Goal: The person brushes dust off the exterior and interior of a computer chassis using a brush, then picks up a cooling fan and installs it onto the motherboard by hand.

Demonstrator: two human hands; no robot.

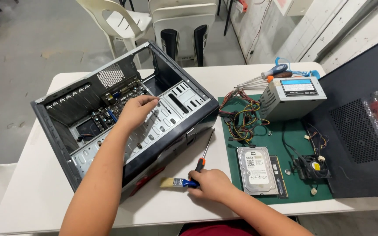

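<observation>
Black steel computer case (110,118), side panel off, lies open on the white worktop (36,192). The left hand (137,110) reaches inside, fingers pinched over the silver drive cage (167,113); whether they hold anything I cannot tell. The right hand (211,183) closes around a blue-handled paintbrush (178,182) beside an orange-handled screwdriver (204,153). Sharp sheet-metal edges could nick the reaching wrist, and a small screw dropped there might vanish among the green motherboard (110,109) parts. Bristles could shed dust onto the silver hard drive (257,170) nearby.

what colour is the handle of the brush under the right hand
Blue; the brush handle shows at the right hand, best seen in the head view.
</observation>
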